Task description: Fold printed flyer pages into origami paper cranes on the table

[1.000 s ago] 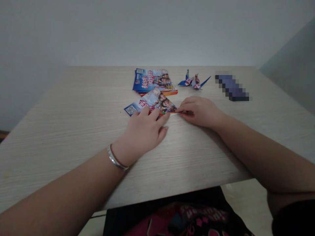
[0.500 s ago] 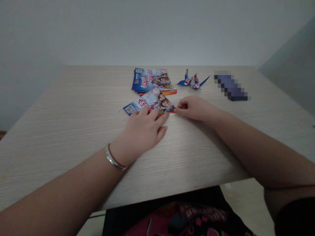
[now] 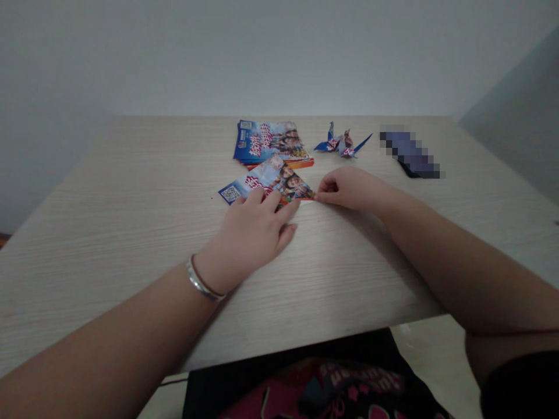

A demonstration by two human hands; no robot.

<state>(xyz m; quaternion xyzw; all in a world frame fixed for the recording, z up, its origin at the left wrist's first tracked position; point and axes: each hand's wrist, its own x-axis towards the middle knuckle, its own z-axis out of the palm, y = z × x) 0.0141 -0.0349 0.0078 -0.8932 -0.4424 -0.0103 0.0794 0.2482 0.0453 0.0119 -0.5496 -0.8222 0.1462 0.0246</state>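
A printed blue and red paper sheet (image 3: 271,180) lies folded on the light wooden table (image 3: 131,198). My left hand (image 3: 253,233) rests flat on its near edge, fingers stretched out and pressing it down. My right hand (image 3: 349,187) is curled, thumb and forefinger pinched at the sheet's right corner. A silver bangle sits on my left wrist.
Behind the sheet lies a stack of the same printed papers (image 3: 268,142). A folded paper crane (image 3: 343,144) stands to its right, then a dark blurred flat object (image 3: 410,154). The table's near edge runs just above my lap.
My right hand has slid slightly left and back along the sheet's right corner, fingers curling tighter. My left hand has stayed pressed on the sheet.
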